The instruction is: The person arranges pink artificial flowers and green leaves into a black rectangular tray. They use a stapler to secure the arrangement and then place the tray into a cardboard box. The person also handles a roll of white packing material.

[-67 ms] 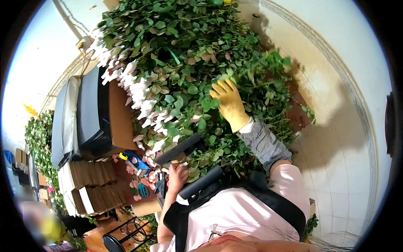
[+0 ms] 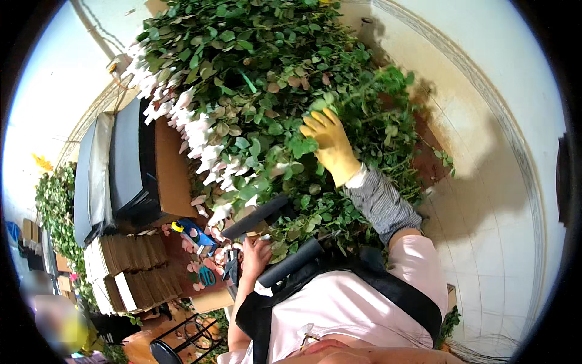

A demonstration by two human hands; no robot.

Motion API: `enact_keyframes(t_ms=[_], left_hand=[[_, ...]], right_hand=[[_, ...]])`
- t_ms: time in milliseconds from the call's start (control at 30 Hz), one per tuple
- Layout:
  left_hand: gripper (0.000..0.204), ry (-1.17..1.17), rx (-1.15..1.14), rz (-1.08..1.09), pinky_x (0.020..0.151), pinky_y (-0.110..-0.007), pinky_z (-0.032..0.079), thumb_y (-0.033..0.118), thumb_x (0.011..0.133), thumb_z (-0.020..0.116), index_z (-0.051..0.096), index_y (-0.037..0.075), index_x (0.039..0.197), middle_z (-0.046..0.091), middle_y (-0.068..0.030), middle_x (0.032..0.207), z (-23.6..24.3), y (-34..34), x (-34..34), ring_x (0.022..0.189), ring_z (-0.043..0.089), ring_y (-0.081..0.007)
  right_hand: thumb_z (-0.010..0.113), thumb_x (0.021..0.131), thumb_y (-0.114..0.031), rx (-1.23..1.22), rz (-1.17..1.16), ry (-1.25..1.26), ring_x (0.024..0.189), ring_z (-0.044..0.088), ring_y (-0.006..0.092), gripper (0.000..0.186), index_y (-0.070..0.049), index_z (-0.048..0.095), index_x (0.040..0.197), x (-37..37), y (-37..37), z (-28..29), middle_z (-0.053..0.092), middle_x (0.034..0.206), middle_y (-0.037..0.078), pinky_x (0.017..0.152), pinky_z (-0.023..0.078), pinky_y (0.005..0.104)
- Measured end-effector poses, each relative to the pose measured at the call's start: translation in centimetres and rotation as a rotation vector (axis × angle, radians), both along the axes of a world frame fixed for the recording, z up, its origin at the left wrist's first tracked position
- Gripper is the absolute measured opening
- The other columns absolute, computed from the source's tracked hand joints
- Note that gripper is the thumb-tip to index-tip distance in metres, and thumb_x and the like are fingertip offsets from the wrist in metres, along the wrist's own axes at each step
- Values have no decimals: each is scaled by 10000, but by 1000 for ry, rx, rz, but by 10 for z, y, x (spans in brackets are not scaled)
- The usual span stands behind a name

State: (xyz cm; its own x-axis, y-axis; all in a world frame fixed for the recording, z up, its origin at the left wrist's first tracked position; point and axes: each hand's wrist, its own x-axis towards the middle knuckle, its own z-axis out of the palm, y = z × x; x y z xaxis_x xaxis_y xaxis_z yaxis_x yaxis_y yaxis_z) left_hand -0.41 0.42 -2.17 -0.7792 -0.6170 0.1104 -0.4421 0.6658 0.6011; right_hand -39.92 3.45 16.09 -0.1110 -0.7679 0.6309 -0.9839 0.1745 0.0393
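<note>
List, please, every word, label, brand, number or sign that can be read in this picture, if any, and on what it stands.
None can be read.
Blue-and-yellow tool: any marking is too small to read.
Cardboard stack: no lettering can be made out.
Gloved right hand: no lettering shows.

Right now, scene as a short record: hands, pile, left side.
left hand: bare, fingers curled, between two black bars; grip unclear
right hand: yellow-gloved, among leaves; grip unclear
pile: leafy stems, pale wrapped heads toward the left
left side: cardboard stack, teal scissors, stool lower down
</note>
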Motion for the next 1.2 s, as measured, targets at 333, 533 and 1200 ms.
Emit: enact_keyframes(t_ms=[333,533,1200], left_hand=[[372,-33,30,-9,982,-489,456,84,746,778,694,105,1108,512,-206,1188,-5,-7,-2,1130,518,-416],[360,-50,31,3,978,-492,454,93,755,775,692,102,1105,520,-204,1181,2,-2,-1,1134,517,-411],[355,-42,41,32,960,-480,460,210,757,804,693,130,1084,540,-185,1173,6,0,4,1128,529,-400]], right_hand=[[682,803,-101,-64,-143,-162,1239,569,217,410,-154,673,1210,-65,-57,-48,664,1243,26,1157,361,427],[629,839,-117,-213,-136,-65,1177,593,238,198,-107,722,1014,-43,-65,-39,703,1127,43,1138,371,448],[654,868,-104,86,-98,-197,1187,570,385,359,-74,659,1225,-124,-85,-133,610,1330,186,1015,477,507]])
